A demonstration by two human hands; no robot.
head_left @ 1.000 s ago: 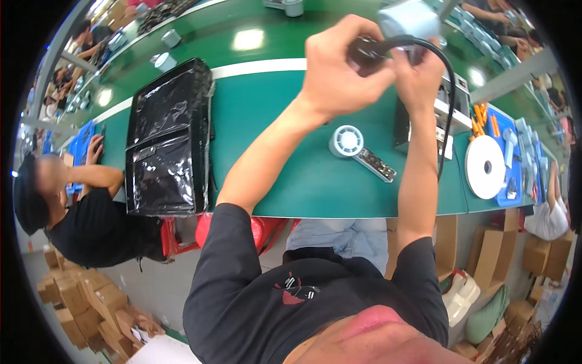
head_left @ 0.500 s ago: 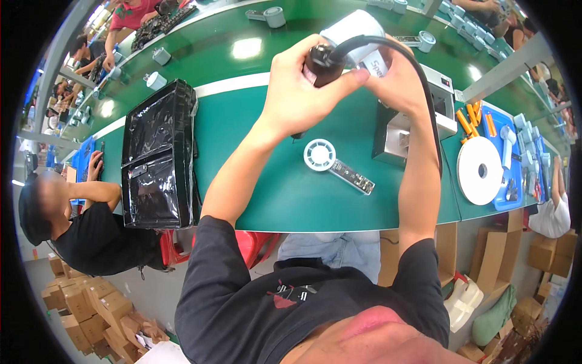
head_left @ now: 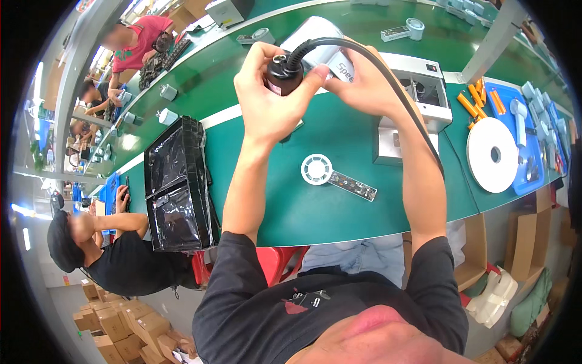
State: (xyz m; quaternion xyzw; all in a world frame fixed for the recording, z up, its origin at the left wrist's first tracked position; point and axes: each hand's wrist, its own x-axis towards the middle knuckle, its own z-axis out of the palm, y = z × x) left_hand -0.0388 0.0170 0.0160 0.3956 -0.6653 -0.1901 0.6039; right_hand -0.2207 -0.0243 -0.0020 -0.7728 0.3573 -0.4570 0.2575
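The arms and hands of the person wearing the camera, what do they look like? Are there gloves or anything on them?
Both arms have short, dark, plain sleeves, and the forearms are bare below them. The left hand and right hand are bare too: no gloves. I see no watch, bracelet or ring, but some fingers are hidden.

This is a factory assembly workshop: workers [head_left: 142,261] along a green counter [head_left: 279,215], parts in a blue tray [head_left: 528,148], stacked cartons [head_left: 130,321].
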